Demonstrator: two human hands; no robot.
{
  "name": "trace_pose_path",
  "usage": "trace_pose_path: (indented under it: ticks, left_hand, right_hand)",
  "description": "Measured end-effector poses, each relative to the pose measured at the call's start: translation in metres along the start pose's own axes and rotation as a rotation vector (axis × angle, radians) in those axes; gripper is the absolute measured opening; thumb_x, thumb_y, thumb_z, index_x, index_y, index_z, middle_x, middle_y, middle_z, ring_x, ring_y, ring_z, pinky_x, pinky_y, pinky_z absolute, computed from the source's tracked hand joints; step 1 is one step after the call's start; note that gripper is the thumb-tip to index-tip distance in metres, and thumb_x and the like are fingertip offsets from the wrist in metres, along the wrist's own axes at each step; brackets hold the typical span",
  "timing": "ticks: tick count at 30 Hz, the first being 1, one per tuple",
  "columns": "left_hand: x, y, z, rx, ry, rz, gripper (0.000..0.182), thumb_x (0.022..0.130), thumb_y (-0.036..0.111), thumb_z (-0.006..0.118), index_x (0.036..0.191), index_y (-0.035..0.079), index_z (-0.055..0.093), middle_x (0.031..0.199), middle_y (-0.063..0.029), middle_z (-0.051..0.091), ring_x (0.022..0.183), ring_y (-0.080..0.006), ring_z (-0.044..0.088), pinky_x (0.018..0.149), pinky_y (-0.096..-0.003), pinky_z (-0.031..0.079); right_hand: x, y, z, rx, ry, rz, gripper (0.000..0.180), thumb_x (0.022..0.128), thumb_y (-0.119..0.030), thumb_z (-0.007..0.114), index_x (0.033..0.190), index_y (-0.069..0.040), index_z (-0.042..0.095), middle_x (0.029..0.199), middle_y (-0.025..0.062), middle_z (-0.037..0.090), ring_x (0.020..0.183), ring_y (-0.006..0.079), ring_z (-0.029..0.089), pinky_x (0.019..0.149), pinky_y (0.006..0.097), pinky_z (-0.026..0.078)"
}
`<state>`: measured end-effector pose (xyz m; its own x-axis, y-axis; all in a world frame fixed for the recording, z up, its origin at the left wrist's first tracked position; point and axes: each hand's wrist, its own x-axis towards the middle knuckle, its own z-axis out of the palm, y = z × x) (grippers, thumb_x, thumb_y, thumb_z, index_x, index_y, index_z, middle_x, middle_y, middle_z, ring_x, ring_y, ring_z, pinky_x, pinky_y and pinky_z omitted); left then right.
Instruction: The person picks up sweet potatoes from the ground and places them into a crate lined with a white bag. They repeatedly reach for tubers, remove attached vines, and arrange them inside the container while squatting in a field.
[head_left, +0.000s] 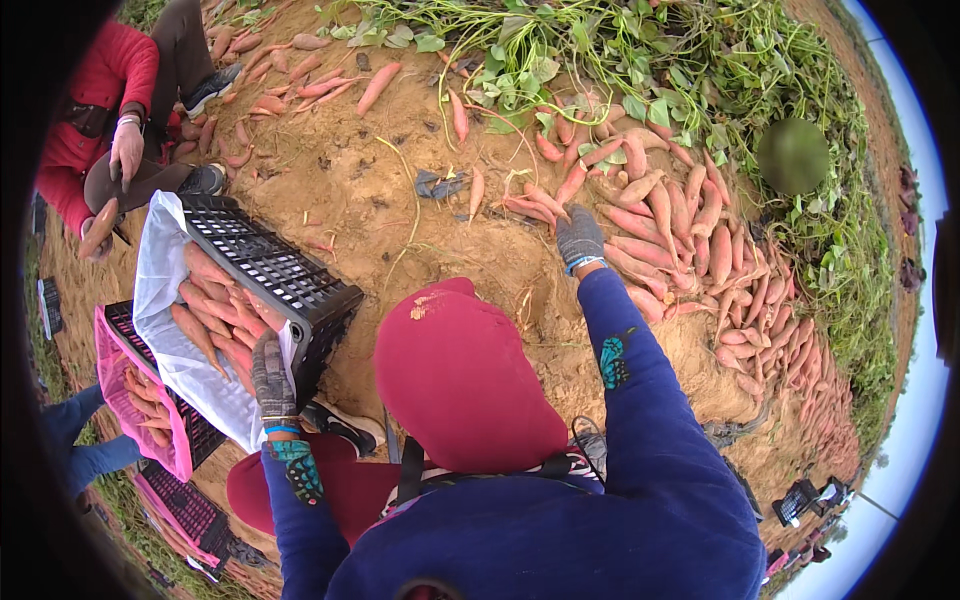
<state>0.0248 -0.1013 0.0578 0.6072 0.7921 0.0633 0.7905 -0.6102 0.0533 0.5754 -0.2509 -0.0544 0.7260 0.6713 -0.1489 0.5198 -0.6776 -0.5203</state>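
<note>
My left hand (271, 375), in a grey knit glove, rests at the near end of a black plastic crate (259, 247), against sweet potatoes (229, 304) inside it. A white liner (172, 330) drapes over the crate's side. Whether the left fingers grip anything is hard to make out. My right hand (580, 238), gloved alike, reaches forward with its fingers around the end of a reddish sweet potato (544, 199). That root lies at the left edge of a long heap of sweet potatoes (667, 225) on sandy soil.
Cut green vines (600, 45) border the heap's far side. More sweet potatoes (300, 86) lie scattered at upper left. A person in a red jacket (120, 75) sits at left, holding a sweet potato (98, 229). A pink-lined crate (180, 420) stands beside mine.
</note>
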Motion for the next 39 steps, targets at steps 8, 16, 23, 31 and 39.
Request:
trace_pose_path:
  ticks: [8, 16, 23, 31, 39]
  left_hand:
    - [0.069, 0.044, 0.028, 0.211, 0.13, -0.511, 0.055, 0.1, 0.02, 0.038, 0.148, 0.007, 0.015, 0.152, -0.0102, 0.018, 0.138, -0.0209, 0.026, 0.112, -0.0304, 0.025]
    - [0.088, 0.048, 0.022, 0.142, 0.12, -0.536, 0.051, 0.1, 0.02, 0.038, 0.145, 0.006, 0.019, 0.148, -0.0109, 0.023, 0.134, -0.0216, 0.029, 0.11, -0.031, 0.027]
    - [0.094, 0.048, 0.024, 0.083, 0.143, -0.531, 0.048, 0.1, 0.021, 0.039, 0.143, 0.005, 0.023, 0.145, -0.0115, 0.027, 0.131, -0.0222, 0.032, 0.107, -0.0314, 0.029]
    - [0.087, 0.053, 0.021, 0.042, 0.141, -0.528, 0.045, 0.1, 0.022, 0.039, 0.14, 0.004, 0.027, 0.14, -0.0122, 0.031, 0.127, -0.0229, 0.035, 0.105, -0.0319, 0.031]
    - [0.066, 0.058, 0.01, 0.013, 0.116, -0.542, 0.042, 0.1, 0.022, 0.04, 0.136, 0.003, 0.031, 0.136, -0.0129, 0.036, 0.123, -0.0236, 0.039, 0.103, -0.0324, 0.033]
  right_hand:
    - [0.168, -0.011, 0.017, 0.203, 0.273, 0.411, 0.045, 0.074, -0.026, 0.069, 0.105, 0.005, 0.055, 0.092, 0.0257, 0.065, 0.085, 0.037, 0.065, 0.077, 0.0425, 0.051]
    - [0.246, 0.034, 0.001, -0.18, 0.014, 0.163, 0.051, 0.082, -0.023, 0.066, 0.127, -0.005, 0.051, 0.109, 0.0259, 0.064, 0.101, 0.0399, 0.063, 0.086, 0.0461, 0.05]
    - [0.055, -0.035, 0.008, -0.085, -0.42, -0.221, 0.042, 0.086, -0.028, 0.063, 0.123, -0.011, 0.056, 0.103, 0.0204, 0.064, 0.096, 0.039, 0.063, 0.081, 0.0463, 0.049]
    - [0.147, -0.016, 0.006, 0.097, 0.064, -0.173, 0.05, 0.083, -0.017, 0.062, 0.13, -0.005, 0.05, 0.118, 0.0217, 0.059, 0.107, 0.0387, 0.058, 0.092, 0.0437, 0.046]
    - [0.228, 0.001, 0.041, -0.77, 0.07, 0.153, 0.044, 0.095, -0.031, 0.045, 0.138, -0.019, 0.047, 0.121, 0.0189, 0.055, 0.112, 0.0345, 0.055, 0.096, 0.0583, 0.037]
